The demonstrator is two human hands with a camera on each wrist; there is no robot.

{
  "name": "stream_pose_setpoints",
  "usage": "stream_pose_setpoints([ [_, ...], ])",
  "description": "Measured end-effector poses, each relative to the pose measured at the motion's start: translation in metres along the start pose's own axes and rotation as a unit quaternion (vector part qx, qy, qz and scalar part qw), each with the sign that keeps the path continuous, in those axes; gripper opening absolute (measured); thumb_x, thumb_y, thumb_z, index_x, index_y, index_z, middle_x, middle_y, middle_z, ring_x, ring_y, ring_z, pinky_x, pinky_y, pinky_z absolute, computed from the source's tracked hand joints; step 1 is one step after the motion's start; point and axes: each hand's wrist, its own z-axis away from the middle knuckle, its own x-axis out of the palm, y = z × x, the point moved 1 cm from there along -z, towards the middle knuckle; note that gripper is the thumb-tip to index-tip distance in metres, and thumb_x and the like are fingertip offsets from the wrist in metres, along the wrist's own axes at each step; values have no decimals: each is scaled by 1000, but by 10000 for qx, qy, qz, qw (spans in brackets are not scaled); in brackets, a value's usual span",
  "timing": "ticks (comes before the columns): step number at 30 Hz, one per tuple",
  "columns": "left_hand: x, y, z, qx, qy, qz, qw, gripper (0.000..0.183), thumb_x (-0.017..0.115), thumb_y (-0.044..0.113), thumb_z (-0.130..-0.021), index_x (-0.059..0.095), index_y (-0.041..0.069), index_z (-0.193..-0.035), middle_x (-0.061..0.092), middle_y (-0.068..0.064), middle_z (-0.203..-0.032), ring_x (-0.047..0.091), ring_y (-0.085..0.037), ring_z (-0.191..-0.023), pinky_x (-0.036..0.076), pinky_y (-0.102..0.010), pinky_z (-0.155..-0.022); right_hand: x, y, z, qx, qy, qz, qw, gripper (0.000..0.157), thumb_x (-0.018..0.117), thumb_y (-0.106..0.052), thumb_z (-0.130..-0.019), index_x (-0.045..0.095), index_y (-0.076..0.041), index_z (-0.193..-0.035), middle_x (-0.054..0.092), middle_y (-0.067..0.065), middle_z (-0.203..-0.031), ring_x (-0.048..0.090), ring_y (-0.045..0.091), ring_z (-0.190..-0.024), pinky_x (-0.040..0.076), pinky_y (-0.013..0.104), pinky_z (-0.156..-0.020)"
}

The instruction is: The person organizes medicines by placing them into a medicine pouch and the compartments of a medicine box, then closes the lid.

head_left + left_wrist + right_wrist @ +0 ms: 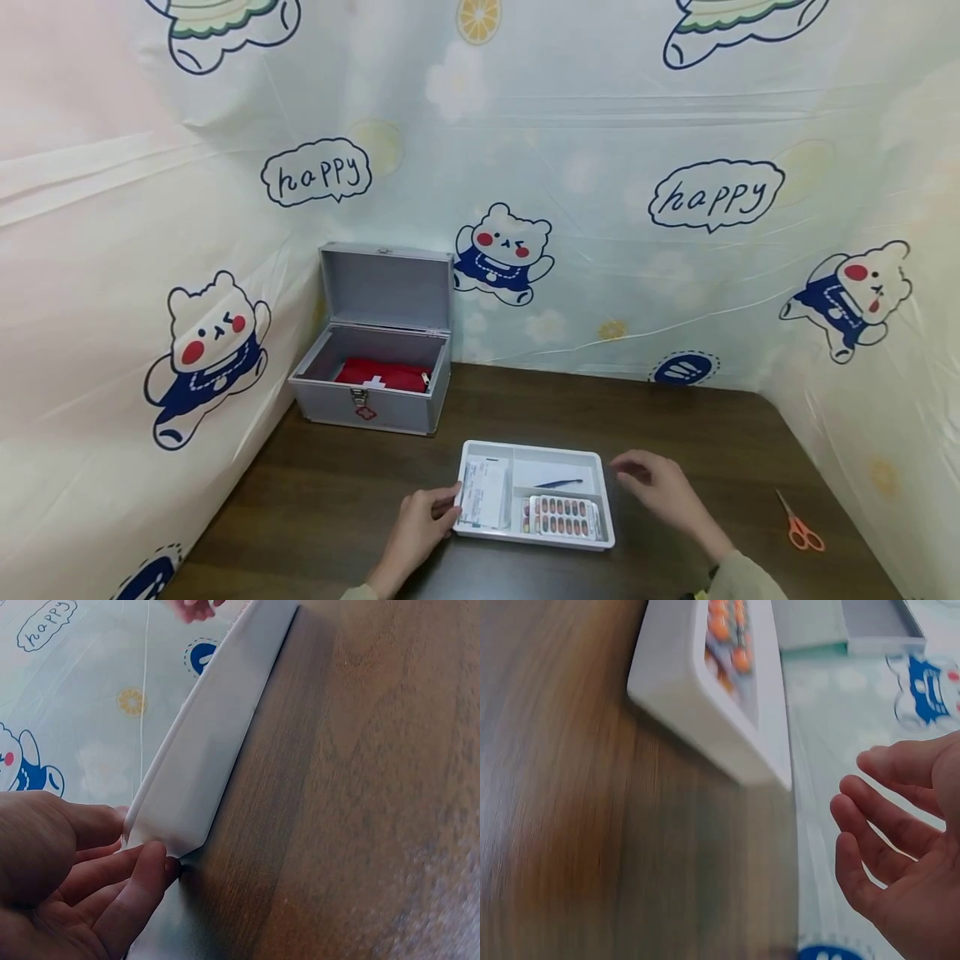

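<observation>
A white compartment tray (534,542) sits on the brown table in the head view. My left hand (417,527) pinches its left end, with the thumb at the rim and fingers (142,885) against the outer wall. Past the tray's right end, my right hand (660,490) is held apart from it, fingers loosely bent around nothing. Inside the tray lie white paper packets (484,492) at left, dark blue tweezers (558,483) at upper right, and blister packs of capsules (564,517) at lower right.
An open silver first-aid box (397,412) stands at the back left, a red pouch (386,375) inside it. Orange-handled scissors (801,527) lie on the right of the table (675,417). A printed curtain (585,275) encloses the back and sides.
</observation>
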Motion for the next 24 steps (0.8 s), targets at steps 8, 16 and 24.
stream_pose_setpoints([
  [8, -1, -2, 1, -34, 45, -41, 10000, 38, 74, 9, -88, 68, 1, -124, 73, -20, -114, 69, -15, -86, 56, -20, -56, -31, 45, 20, 293, 166, 306, 9990, 17, 69, -9, -91, 71, -9, -108, 73, 5, -105, 68, 17, -93, 58, 29, -77],
  [16, -2, 0, 1, -40, 46, -10, 10000, 37, 75, 9, -88, 69, 1, -124, 73, -19, -113, 69, -15, -86, 57, -21, -56, -51, 95, 43, 415, 667, 612, 9950, 18, 71, -11, -91, 71, -4, -108, 74, 12, -103, 64, -2, -82, 56, 21, -70],
  [24, 1, -1, 1, 116, 39, 17, 9999, 36, 74, 7, -88, 69, 0, -122, 74, -19, -111, 68, -12, -82, 55, -19, -55, -88, 148, 66, 671, 1260, 1448, 9791, 28, 68, -14, -92, 66, 7, -111, 69, 29, -104, 68, 32, -84, 54, 43, -70],
])
